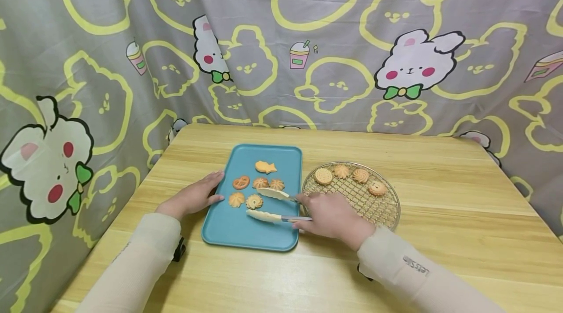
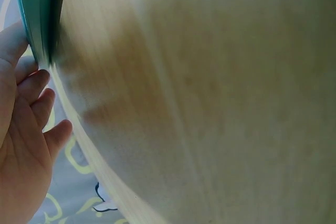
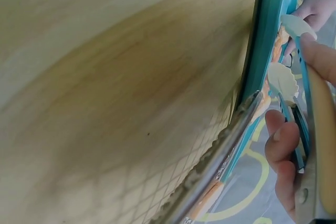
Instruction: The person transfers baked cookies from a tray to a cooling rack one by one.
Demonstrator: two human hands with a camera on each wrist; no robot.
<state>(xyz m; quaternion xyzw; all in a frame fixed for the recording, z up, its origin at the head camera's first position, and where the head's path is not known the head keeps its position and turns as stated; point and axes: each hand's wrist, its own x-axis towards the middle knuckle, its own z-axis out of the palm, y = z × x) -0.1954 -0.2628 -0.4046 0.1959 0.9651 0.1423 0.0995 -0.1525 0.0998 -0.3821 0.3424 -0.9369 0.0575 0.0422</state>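
My right hand (image 1: pixel 332 218) grips a pair of tongs (image 3: pixel 315 129) with pale scalloped tips and blue-grey arms. The tongs reach over the right rim of a blue tray (image 1: pixel 250 235), their tips spread apart, one on each side of a round flower-shaped cookie (image 1: pixel 254 201). Against the tray's left edge rests my left hand (image 1: pixel 195 196), thumb apart from the fingers; in the left wrist view its fingertips touch the rim. Also on the tray lie a fish-shaped cracker (image 1: pixel 266 167), a pretzel-shaped cookie (image 1: pixel 240 182) and several swirled cookies (image 1: pixel 236 199).
Just right of the tray, partly under my right hand, stands a round wire rack (image 1: pixel 352 196). Along its far side sit several cookies, among them a round one (image 1: pixel 323 176) and a swirl (image 1: pixel 360 175). A patterned curtain (image 1: pixel 281 59) hangs behind the wooden table (image 1: pixel 462 196).
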